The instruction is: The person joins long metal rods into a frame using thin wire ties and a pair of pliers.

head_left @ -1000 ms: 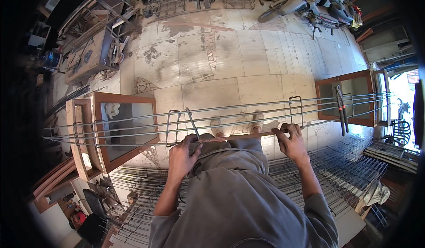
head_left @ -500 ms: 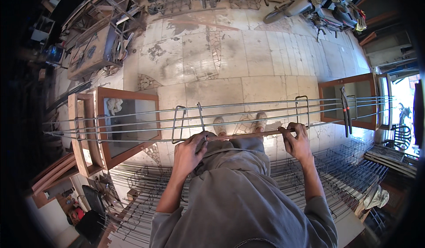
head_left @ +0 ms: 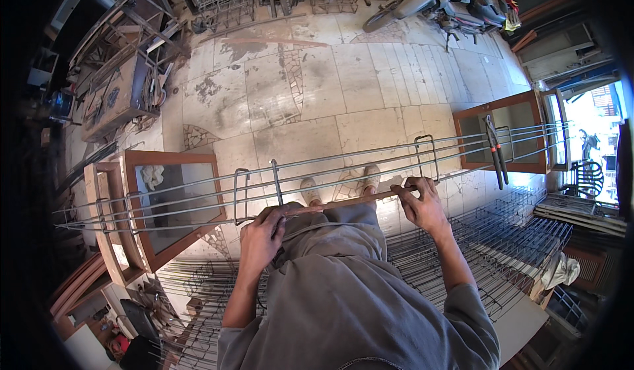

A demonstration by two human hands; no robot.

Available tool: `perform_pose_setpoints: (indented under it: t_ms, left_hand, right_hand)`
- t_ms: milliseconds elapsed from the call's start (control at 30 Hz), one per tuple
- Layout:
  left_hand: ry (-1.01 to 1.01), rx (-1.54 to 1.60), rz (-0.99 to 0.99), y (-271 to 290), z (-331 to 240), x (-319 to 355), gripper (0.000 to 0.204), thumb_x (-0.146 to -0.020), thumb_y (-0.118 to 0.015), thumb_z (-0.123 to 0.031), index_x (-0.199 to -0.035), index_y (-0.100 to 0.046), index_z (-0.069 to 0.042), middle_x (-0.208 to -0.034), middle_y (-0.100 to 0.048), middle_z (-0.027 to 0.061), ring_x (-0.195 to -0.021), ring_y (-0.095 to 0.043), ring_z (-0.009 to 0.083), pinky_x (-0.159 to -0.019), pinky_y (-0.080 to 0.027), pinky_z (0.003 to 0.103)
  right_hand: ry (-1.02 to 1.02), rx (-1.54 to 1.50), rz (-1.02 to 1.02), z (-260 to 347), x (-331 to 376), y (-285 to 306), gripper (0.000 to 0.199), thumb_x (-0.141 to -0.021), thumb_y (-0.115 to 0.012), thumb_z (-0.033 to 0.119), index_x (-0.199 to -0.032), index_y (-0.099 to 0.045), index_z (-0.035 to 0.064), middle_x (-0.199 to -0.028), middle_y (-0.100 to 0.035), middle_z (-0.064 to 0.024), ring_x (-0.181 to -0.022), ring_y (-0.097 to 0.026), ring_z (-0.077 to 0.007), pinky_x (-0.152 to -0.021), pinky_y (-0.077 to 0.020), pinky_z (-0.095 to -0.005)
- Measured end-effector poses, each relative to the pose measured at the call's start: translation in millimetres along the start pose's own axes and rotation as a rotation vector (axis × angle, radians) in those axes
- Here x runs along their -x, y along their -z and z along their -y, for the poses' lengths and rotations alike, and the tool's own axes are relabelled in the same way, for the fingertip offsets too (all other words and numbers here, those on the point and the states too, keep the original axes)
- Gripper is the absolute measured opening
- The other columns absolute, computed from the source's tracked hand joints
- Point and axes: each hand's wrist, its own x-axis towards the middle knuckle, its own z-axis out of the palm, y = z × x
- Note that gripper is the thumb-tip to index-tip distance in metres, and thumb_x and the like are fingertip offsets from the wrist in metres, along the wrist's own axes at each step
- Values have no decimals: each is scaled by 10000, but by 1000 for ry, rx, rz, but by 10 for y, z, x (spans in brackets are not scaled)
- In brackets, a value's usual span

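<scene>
A long, narrow cage of steel rebar rods with bent wire stirrups spans across in front of me. Along its near side runs a thin reddish-brown strip, apparently wood. My left hand is closed on the strip's left end, close to a pair of stirrups. At its other end my right hand pinches it with thumb and fingers, just below another stirrup. Pincers with red and black handles hang on the rods to the right.
Wooden frames with glass panes, at left and right, stand beneath the cage's ends. More rebar cages lie behind me on both sides. A motorcycle is at the far right; a cluttered wooden box sits far left.
My view has turned slightly, so the cage appears lower at left and shifted leftward. Both hands keep their hold on the strip.
</scene>
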Motion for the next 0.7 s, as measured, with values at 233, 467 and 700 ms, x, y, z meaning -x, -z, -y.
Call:
perform_pose_setpoints:
  t_ms: [233,467,700]
  left_hand:
    - [-30,37,-49,-2,-30,-28,219,-842,-725,-88,-1060,-700,-84,-1033,-718,122,-895,-702,356,-757,-563,422]
    - [-32,-58,-38,-16,-36,-48,198,-834,-728,-67,-1029,-703,-91,-1029,-720,102,-872,-707,336,-729,-567,404]
    - [-44,-105,-19,-44,-6,-55,186,-859,-708,-115,-1044,-700,-99,-1023,-715,94,-852,-705,323,-715,-564,413]
  right_hand:
    - [9,7,-25,-30,8,-37,465,-760,-712,44,-1196,-696,206,-1061,-545,-64,-921,-583,-221,-833,-470,-395]
    - [19,3,-22,-59,-11,-58,476,-748,-710,49,-1194,-682,212,-1057,-557,-39,-920,-603,-182,-831,-464,-382]
    - [20,-10,-13,-55,-11,-36,502,-756,-710,47,-1222,-676,229,-1055,-563,-43,-919,-603,-191,-823,-472,-385]
